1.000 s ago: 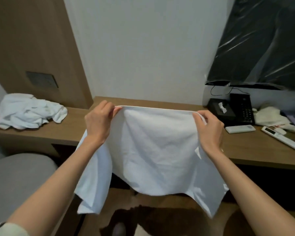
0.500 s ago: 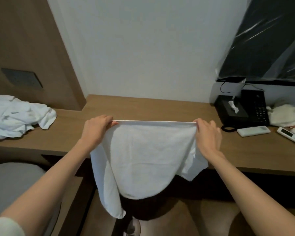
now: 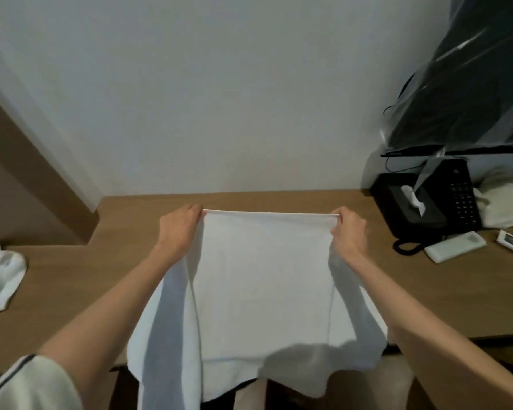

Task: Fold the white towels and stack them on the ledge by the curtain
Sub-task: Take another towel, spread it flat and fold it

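Note:
A white towel is stretched between my hands over the wooden desk. My left hand pinches its top left corner and my right hand pinches the top right corner. The top edge is pulled taut and straight above the desk's far part. The towel's body lies across the desktop, and its lower part and side flaps hang over the front edge. A heap of other white towels lies at the far left on the lower ledge.
At the right stand a black tissue box, a black telephone, a white remote and a cream cloth. A plastic-wrapped dark screen hangs above them. A brown wall panel rises at left.
Both hands have moved forward over the desk, carrying the towel's top edge with them, so the towel now lies on the desktop instead of hanging in front of it.

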The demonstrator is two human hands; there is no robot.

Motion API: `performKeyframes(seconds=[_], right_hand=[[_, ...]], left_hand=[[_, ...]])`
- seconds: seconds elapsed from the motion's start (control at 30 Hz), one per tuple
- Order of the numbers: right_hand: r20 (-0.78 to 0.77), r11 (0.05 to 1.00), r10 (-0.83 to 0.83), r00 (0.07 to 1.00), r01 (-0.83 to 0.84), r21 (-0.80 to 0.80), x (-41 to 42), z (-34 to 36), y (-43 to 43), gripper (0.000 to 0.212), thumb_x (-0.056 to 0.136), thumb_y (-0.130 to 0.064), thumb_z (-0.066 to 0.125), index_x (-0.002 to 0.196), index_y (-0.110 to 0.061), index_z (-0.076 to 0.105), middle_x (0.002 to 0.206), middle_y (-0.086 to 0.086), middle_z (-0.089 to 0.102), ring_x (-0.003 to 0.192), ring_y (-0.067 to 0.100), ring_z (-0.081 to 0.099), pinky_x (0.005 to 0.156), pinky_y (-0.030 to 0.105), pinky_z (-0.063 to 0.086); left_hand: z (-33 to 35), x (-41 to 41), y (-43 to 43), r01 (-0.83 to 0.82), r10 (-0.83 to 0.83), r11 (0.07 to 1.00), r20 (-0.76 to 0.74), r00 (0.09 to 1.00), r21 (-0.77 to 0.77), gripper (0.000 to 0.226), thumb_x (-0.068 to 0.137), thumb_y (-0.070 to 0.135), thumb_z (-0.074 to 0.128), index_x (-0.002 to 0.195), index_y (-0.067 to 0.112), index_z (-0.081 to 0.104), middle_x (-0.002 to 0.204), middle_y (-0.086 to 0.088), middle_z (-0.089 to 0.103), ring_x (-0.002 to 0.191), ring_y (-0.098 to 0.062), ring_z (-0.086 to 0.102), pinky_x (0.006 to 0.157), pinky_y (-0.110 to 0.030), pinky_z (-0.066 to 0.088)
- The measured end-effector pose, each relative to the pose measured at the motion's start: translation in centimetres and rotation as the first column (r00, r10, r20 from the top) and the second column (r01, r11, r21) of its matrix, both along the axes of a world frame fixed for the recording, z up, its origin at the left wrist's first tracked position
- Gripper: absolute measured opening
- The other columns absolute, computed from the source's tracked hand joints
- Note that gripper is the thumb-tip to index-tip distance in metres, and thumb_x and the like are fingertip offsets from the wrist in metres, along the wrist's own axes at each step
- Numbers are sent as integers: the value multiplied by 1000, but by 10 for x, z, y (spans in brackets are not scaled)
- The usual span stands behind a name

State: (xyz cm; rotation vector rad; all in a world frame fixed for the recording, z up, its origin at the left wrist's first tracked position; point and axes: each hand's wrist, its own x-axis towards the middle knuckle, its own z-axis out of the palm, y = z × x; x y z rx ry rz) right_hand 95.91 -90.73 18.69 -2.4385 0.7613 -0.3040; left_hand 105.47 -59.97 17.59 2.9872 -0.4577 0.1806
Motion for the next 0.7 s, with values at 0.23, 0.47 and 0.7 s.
performKeyframes(seconds=[0.23, 0.47, 0.7], right_hand=[[-100, 990, 110, 989, -117, -73, 70, -41, -48, 36, 93, 6, 36, 119, -5, 60, 117, 15, 61, 108, 31, 56, 89, 33, 39], [-69, 969, 246, 967, -244, 35, 140, -90, -82, 33, 97, 4, 34, 119, 0, 59, 120, 22, 57, 115, 38, 50, 102, 51, 35], [-207, 927, 370, 906, -374, 18, 143, -115, -82, 55, 101, -13, 35, 151, -28, 18, 161, 1, 1, 148, 27, 0, 117, 58, 11]], left_hand=[[-31, 79, -58, -83, 93, 990, -89, 992, 117, 25, 96, 8, 43, 118, 10, 56, 116, -10, 57, 109, -30, 53, 78, -37, 43], [-69, 145, -92, -155, 175, 968, -91, 980, 198, 30, 93, 5, 44, 120, 12, 53, 118, -9, 56, 110, -29, 50, 85, -36, 36], [-92, 113, -142, -43, 39, 989, -30, 999, -140, 36, 87, 5, 50, 123, 12, 56, 127, -12, 51, 111, -33, 46, 90, -36, 28]])
